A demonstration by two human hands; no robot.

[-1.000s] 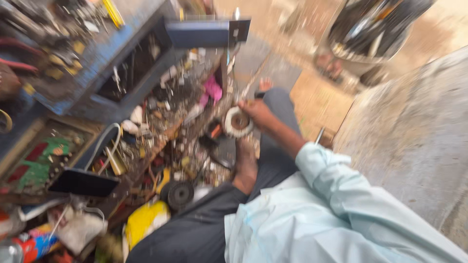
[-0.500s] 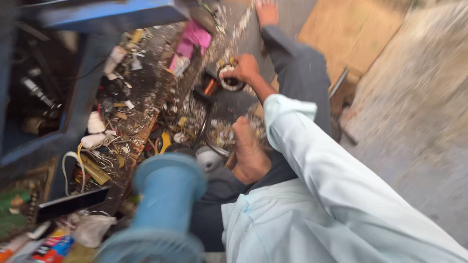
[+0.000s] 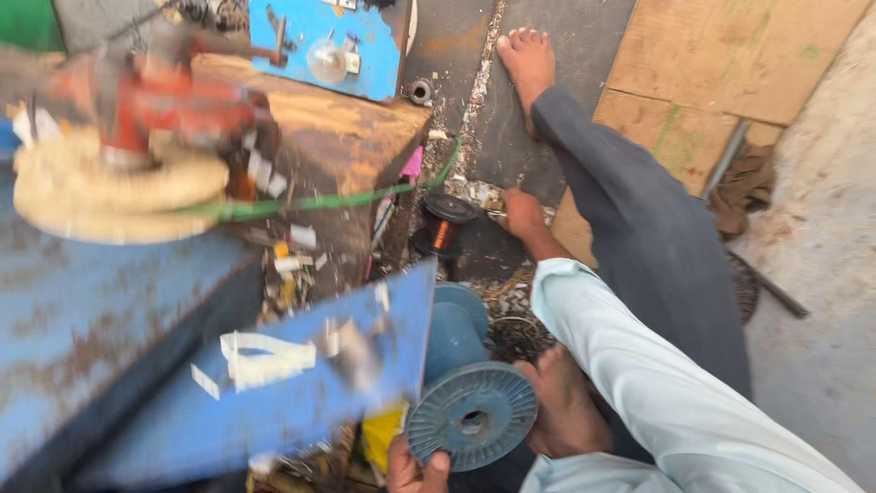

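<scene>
Head view, person seated on the floor, legs out toward the top of the frame. Left hand [image 3: 412, 467] at the bottom centre, fingers and thumb curled onto the lower left rim of a large grey-blue plastic spool with a ribbed round flange [image 3: 472, 415], gripping it; only part of the hand shows. The spool lies on its side, flange facing the camera, just beside a bare foot [image 3: 564, 411] tucked at lower centre. Right hand [image 3: 522, 213] is at mid-frame, arm in a pale blue-green sleeve [image 3: 639, 383], fingers closed around something small; cannot tell what. Just left of it stands a small black bobbin wound with copper wire [image 3: 444, 225], near but apart. A green cable [image 3: 319, 201] runs from there to the left. Upper left: blurred orange machine with a cream disc [image 3: 119, 173] on a blue metal bench [image 3: 100, 319]. Blue metal box [image 3: 333, 41] at top centre. Other bare foot [image 3: 527, 57] at the top, on dark floor. Cardboard sheets [image 3: 721, 55] at upper right.
</scene>
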